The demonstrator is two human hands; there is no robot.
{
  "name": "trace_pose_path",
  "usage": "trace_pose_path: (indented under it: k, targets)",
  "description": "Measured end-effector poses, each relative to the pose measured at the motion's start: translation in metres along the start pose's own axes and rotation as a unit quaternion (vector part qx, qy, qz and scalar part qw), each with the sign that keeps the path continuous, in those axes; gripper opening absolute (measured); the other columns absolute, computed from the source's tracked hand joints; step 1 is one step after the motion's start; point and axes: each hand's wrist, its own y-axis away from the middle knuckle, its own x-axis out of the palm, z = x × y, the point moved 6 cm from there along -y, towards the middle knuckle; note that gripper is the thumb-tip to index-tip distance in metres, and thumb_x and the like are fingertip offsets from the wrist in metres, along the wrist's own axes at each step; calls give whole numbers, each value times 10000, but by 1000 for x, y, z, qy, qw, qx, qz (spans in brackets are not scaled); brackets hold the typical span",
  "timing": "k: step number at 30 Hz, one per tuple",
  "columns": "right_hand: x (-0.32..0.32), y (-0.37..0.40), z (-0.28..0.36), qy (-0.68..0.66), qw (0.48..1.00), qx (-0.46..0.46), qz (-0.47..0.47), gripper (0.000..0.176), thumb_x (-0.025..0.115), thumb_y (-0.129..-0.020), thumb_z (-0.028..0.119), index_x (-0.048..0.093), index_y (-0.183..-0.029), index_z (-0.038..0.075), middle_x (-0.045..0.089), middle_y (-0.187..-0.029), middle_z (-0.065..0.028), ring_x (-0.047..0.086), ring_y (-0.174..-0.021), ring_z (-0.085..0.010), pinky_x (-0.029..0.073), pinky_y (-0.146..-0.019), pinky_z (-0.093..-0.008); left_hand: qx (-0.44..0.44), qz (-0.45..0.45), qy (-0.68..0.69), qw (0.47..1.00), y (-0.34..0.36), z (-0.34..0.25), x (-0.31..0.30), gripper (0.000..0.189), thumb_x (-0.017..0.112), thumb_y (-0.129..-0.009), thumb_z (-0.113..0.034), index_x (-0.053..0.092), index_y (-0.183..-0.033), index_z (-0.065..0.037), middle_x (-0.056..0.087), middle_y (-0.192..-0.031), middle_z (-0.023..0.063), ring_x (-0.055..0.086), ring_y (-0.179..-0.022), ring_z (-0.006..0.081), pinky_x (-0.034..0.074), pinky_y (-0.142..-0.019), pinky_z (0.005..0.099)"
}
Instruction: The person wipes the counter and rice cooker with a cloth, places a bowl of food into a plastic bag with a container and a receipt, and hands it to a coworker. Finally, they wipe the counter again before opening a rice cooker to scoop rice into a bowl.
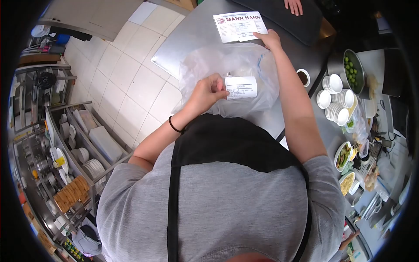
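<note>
My left hand (207, 94) pinches the edge of a small white printed receipt (241, 88) between thumb and fingers. Beneath it, a translucent plastic bag (198, 63) spreads over the counter; pale contents show faintly inside, but I cannot make out what they are. Farther forward, the fingers of my right hand (271, 40) are closed on the right edge of a white leaflet (222, 29) printed "MANN HANN". A smaller printed slip (244, 37) lies over the leaflet's lower part, under my right fingertips.
Another person's hand (294, 6) rests by a black bag (279, 19) across the steel counter (170, 41). To the right are a bowl of dark sauce (302, 77), stacked white cups (336, 84) and a pot of green fruit (352, 70). Dish shelves (91, 168) stand left.
</note>
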Motion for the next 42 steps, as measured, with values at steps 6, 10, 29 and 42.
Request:
trace_pose_path:
  k: [6, 10, 29, 42]
  targets:
    - [2, -6, -3, -6, 1000, 1, 4, 544, 712, -601, 376, 605, -950, -28, 617, -952, -184, 607, -871, -278, 459, -774, -342, 12, 1, -46, 999, -2, -7, -2, 263, 605, -738, 37, 365, -670, -45, 522, -641, 39, 583, -649, 101, 448, -563, 225]
    - [3, -8, -4, -24, 1000, 4, 19, 537, 714, -597, 357, 604, -951, -32, 615, -955, -185, 600, -889, -280, 452, -784, -341, 15, 2, -39, 999, -4, -9, -2, 261, 605, -740, 35, 366, -669, -44, 521, -639, 39, 580, -645, 100, 442, -555, 223]
    - [23, -33, 18, -110, 988, 81, 68, 753, 787, -544, 209, 427, -1111, -130, 587, -1006, -205, 604, -891, -253, 467, -770, -313, 226, -85, -310, 920, 34, -46, -22, 187, 671, -666, -11, 528, -786, -17, 589, -818, 99, 570, -716, 266, 463, -617, 317]
    - [-84, 21, 62, -462, 866, -145, 127, 461, 676, -732, 121, 484, -1103, -74, 574, -1045, -147, 577, -941, -212, 468, -790, -307, 309, -128, -509, 794, 42, -74, -4, 193, 688, -604, -16, 617, -769, -88, 543, -1091, 73, 471, -939, 291, 426, -727, 334]
